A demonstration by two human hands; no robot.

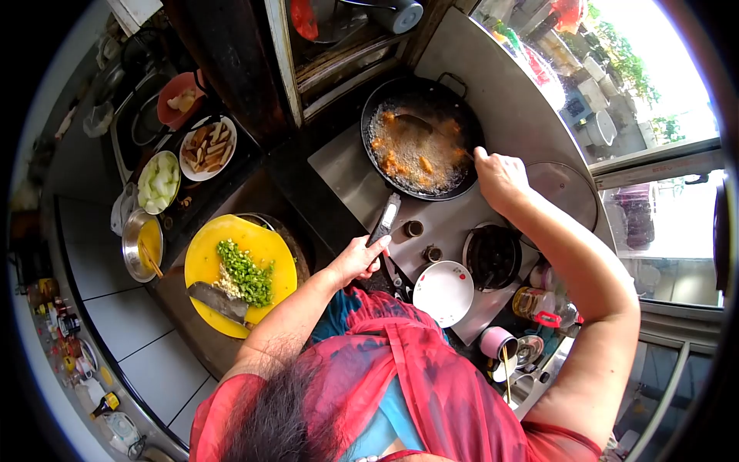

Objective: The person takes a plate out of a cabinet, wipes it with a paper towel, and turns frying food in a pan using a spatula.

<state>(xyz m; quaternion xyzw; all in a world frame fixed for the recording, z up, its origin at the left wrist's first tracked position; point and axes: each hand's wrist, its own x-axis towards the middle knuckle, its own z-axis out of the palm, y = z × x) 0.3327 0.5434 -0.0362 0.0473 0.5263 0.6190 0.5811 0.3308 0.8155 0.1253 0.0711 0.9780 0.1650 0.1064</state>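
Note:
A black wok [370, 155] stands on the stove, with orange-brown pieces of food [396, 163] frying in bubbling oil. My left hand [356, 260] is closed around the wok's long handle [387, 212]. At the wok's right rim, my right hand [500, 179] grips the handle of what looks like a spatula [416, 123]. Its broad head is partly sunk in the oil, and most of its handle is hard to make out. The hand's underside is hidden.
On the left, a yellow cutting board [202, 258] carries chopped greens [248, 273] and a cleaver [218, 301]. Beyond are a bowl of egg-coloured liquid [152, 240] and plates of cut food. A white bowl [443, 293] and black pan [493, 257] sit near my body.

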